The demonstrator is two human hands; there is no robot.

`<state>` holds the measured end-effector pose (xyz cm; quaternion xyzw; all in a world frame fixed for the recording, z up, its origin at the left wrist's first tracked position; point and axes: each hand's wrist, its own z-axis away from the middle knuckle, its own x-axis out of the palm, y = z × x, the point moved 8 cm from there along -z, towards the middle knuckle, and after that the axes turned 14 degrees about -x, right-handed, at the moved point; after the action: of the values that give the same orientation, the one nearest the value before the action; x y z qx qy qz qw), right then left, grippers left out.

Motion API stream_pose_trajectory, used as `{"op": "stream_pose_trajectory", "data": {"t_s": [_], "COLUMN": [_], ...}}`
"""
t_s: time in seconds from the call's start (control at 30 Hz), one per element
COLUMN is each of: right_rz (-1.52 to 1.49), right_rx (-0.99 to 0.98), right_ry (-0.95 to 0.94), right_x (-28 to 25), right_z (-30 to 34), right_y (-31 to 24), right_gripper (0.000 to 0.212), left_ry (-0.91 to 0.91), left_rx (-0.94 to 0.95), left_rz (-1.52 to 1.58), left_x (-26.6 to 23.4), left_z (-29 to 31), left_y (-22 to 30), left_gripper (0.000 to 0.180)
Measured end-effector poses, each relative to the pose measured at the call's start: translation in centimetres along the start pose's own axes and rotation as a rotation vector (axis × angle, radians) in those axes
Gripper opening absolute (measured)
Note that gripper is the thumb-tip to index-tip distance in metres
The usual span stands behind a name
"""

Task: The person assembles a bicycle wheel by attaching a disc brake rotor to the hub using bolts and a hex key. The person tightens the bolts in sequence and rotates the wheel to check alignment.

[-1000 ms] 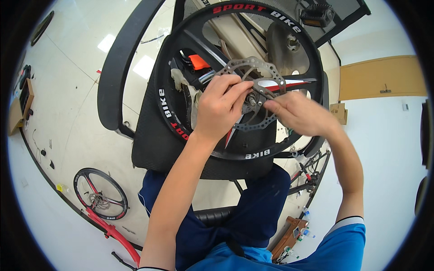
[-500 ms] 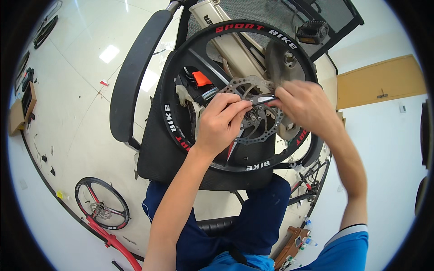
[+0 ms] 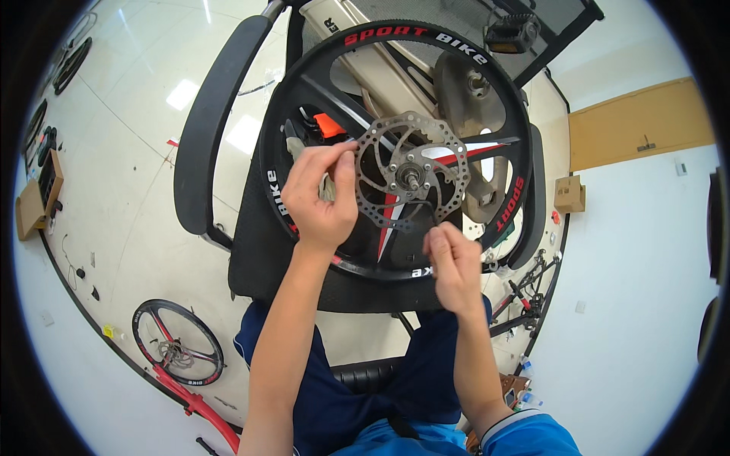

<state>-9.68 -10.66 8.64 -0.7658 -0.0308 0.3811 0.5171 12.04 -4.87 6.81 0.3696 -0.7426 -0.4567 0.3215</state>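
Note:
A black bicycle wheel (image 3: 515,102) with red and white markings lies flat in front of me, its silver, perforated brake disc (image 3: 414,125) facing up around the hub axle (image 3: 411,178). My right hand (image 3: 455,266) is closed at the disc's near edge, gripping a thin dark hex key (image 3: 433,211). The key's bent end reaches in under the hub, where I cannot tell whether it sits in a bolt. Curled at the disc's left edge, my left hand (image 3: 323,197) has its thumb and fingertips against the rim of the disc; part of those fingers is hidden.
The wheel rests on a black chair seat (image 3: 251,251) with an armrest (image 3: 213,137) at left. Under it lie a cream bicycle frame (image 3: 365,57) and an orange piece (image 3: 328,125). On the floor are another wheel (image 3: 215,334), a red frame (image 3: 186,399) and a cardboard box (image 3: 569,195).
My right hand has come down from the disc's far right to its near side, where the hex key shows. My left hand has drawn left, away from the hub. The view has shifted slightly.

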Motion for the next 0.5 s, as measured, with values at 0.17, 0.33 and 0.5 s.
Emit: {"op": "stream_pose_trajectory", "data": {"t_s": [0.17,0.33,0.5], "right_rz": [-0.117,-0.068,-0.21], "right_rx": [0.039,0.119,0.187], "right_ry": [0.053,0.085,0.132], "right_x": [2.9,4.3,5.7], "right_z": [1.0,0.8,1.6], "right_y": [1.7,1.7,2.8], "right_gripper": [0.035,0.03,0.03], "left_ry": [-0.187,-0.32,-0.333], "left_rx": [0.066,0.182,0.144], "left_rz": [-0.109,-0.206,-0.185], "left_x": [0.8,1.9,2.4], "left_z": [1.3,3.4,3.6], "left_y": [1.5,1.2,0.5], "left_gripper": [0.013,0.025,0.024]}}
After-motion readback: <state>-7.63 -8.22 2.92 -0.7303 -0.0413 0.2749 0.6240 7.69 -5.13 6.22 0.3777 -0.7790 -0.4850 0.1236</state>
